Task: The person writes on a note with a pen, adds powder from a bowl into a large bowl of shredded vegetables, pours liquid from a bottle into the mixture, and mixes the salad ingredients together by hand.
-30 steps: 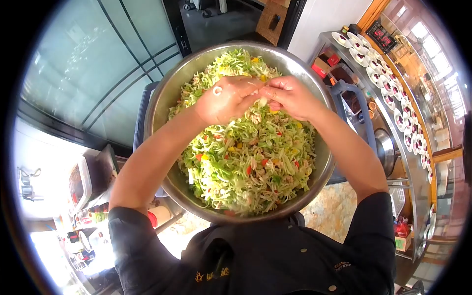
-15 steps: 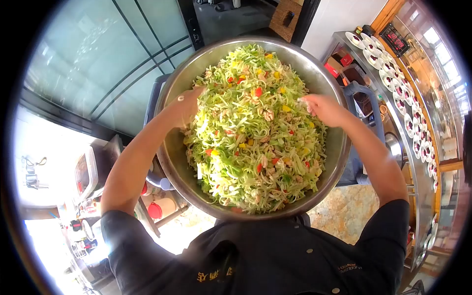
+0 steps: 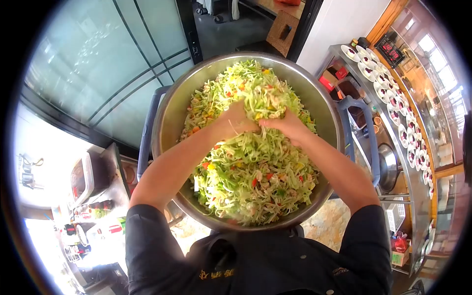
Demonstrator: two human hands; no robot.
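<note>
A large metal bowl is heaped with a shredded green vegetable mix dotted with red and yellow pieces. Above the middle of the heap, my left hand and my right hand come together around a raised clump of the mix. Both hands are closed on it, thumbs toward each other. Some fingers are hidden by the shreds. A few pale shreds cling to my left wrist.
The bowl rests on a blue-grey cart. Many small white plates with dark portions line a steel counter on the right, beside a digital clock. At left are a glass door and a lidded container.
My hands were together over the heap, then parted to the bowl's two sides. Now they have moved inward again and lifted a clump of the mix between them.
</note>
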